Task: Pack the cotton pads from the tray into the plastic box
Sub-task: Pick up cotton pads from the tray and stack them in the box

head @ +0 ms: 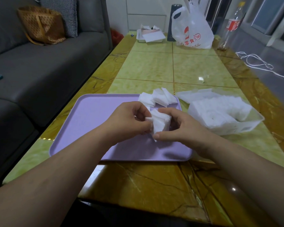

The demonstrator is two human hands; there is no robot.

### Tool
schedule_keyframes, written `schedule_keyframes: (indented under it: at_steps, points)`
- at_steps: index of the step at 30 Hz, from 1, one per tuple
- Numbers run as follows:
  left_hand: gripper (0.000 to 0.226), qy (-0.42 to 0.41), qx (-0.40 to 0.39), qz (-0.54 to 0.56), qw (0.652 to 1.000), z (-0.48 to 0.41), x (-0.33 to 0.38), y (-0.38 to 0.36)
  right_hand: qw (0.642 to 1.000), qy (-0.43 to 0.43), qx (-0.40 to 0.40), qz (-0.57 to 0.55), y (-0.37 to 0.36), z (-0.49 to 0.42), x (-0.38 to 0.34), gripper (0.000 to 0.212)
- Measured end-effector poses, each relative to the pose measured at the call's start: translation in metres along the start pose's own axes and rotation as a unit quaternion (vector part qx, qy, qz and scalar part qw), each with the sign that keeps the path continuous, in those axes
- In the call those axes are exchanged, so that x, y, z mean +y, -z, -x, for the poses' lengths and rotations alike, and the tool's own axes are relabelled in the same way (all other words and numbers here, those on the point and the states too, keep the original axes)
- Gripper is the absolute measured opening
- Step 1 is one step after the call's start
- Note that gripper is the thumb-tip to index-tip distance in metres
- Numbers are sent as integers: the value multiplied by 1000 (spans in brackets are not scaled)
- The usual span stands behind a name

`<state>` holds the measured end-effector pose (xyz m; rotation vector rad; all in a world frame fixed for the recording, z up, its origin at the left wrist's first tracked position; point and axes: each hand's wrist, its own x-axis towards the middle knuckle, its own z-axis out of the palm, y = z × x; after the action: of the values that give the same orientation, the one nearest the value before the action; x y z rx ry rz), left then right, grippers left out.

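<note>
Both hands over the tray (92,122): left hand (128,119) and right hand (185,126) together pinch a stack of pads (160,122). More pads (157,97) lie at the tray's far right corner; the box (246,126), right, holds plenty.

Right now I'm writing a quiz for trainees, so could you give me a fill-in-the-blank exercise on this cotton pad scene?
1. The left hand and right hand together hold a stack of cotton pads over a tray coloured ____.
2. The plastic box sits on the tray's ____ side.
3. The loose pads lie at the tray's ____ right corner.
Missing words: purple; right; far.
</note>
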<state>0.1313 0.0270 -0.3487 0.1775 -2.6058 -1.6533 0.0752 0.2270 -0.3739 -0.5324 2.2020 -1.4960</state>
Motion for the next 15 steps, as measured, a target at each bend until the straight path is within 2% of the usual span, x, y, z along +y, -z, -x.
schedule_keyframes:
  at_steps: [2,4,6,8,9,12,15]
  points:
    - [18,-5,-1,-25,1000,1,0,0,998,11,46,42,-5,0,1,89]
    - [29,-9,-3,-42,999,0,-1,-1,994,32,88,62,-9,0,3,65]
    - [47,4,-4,-57,998,-2,-2,0,992,53,88,74,-9,1,2,49]
    - [60,13,-30,-106,994,-3,-4,2,993,60,63,84,-9,3,-1,52]
    - [58,9,-52,-128,990,-3,-5,2,993,59,57,86,-9,4,-2,55]
    - [28,-7,-85,-145,986,-3,-6,-2,994,47,51,88,-12,4,-3,56]
    - [20,-6,-82,-151,985,-2,-6,-3,997,23,47,56,-15,3,-2,62]
